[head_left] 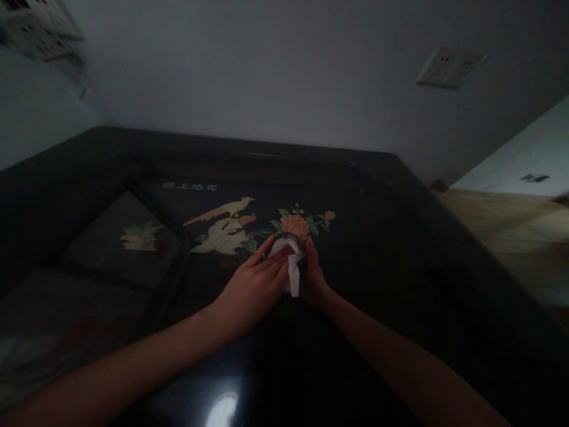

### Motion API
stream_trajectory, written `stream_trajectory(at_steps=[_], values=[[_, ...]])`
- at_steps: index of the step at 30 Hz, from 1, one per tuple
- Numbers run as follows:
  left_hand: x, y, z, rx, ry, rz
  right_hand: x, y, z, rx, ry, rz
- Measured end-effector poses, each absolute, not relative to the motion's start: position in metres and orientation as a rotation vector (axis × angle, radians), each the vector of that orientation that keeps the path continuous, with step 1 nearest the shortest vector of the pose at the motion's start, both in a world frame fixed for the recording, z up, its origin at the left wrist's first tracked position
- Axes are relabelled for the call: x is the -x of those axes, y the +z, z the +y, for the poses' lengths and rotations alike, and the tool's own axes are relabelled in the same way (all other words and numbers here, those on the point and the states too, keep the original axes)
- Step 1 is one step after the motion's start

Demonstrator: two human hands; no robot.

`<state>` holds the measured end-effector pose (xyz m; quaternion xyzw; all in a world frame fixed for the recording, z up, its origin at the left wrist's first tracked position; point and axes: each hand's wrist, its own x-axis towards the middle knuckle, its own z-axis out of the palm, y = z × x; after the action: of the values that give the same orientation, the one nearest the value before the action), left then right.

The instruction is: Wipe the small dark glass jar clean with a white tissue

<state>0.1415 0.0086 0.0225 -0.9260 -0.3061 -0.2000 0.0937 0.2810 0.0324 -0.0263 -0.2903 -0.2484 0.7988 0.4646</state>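
Note:
A small round vessel with a dark, glassy patterned rim (284, 235) is between my hands, above a dark glossy tabletop (377, 255). From its right side my right hand (315, 277) closes around it. My left hand (258, 283) lies on its left, fingers pressed on a white paper tissue (293, 276) at the vessel's mouth. One end of the tissue hangs down in front. My palms hide most of the vessel, so its exact kind is unclear. Just beyond it, an inlaid peony (294, 225) and inlaid birds (235, 207) decorate the tabletop.
The tabletop meets a pale wall (249, 71) along its back edge. A double wall socket (451, 66) is at upper right, and power sockets (38, 35) show at upper left. Wooden flooring (511, 231) lies beyond the right edge. The room is dim.

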Motion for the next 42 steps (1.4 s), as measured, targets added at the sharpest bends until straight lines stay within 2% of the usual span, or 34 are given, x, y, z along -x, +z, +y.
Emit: stream_trajectory(at_steps=[7,15,27,36,42], values=[[-0.141,0.031,0.001,2.612,-0.506,-0.974,-0.276,-0.026,0.032,0.670,1.974,-0.575],[-0.139,0.029,0.007,2.800,-0.687,-0.785,-0.280,-0.020,0.030,0.701,1.951,-0.631],[-0.144,0.032,-0.003,2.577,-0.383,-0.963,-0.275,-0.025,0.031,0.715,1.942,-0.614],[-0.138,0.033,0.002,2.933,-0.647,-0.996,-0.278,-0.024,0.030,0.692,1.973,-0.671],[-0.145,0.025,0.002,2.807,-0.559,-1.020,-0.278,-0.022,0.032,0.697,1.924,-0.633]])
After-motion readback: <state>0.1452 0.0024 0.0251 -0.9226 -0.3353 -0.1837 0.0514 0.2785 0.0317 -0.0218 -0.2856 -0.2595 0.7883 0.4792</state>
